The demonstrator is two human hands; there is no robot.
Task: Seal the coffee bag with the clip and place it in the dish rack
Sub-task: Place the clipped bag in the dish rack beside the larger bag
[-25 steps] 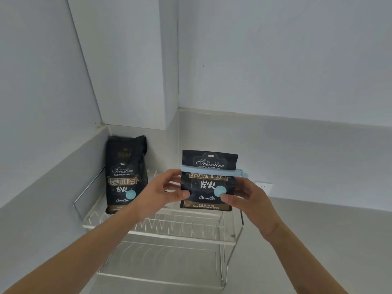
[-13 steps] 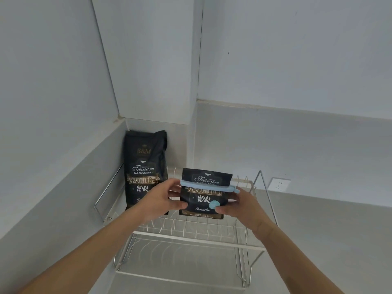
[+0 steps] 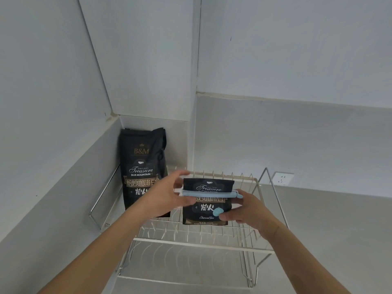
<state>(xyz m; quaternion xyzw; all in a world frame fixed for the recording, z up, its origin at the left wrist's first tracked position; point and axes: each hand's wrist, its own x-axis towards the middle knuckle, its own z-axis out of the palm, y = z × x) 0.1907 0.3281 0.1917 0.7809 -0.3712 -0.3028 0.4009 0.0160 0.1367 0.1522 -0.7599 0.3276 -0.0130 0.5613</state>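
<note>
A pale grey tabletop (image 3: 331, 230) runs into a corner of the room, bounded by grey walls with a lighter upper band. A white wall socket (image 3: 283, 178) sits low on the far wall, near the tabletop's back edge. In the corner stands one two-tier wire dish rack (image 3: 203, 245), cream and chrome, its left side close to the left wall.

There are two black coffee bags. The taller bag (image 3: 142, 166) stands upright at the back left corner of the rack's upper tier, its top unclipped and leaning toward the corner. The smaller coffee bag (image 3: 206, 205) is upright over the middle of the upper tier, with one light blue clip (image 3: 209, 193) clamped across it below its folded top; whether its base touches the wires cannot be told.

Two bare hands are in view. The left hand (image 3: 167, 198) has its fingers spread, the thumb near the bag's left edge at the clip's end. The right hand (image 3: 244, 211) pinches the bag's right edge, thumb on the front beside a round blue sticker (image 3: 217, 212).
</note>
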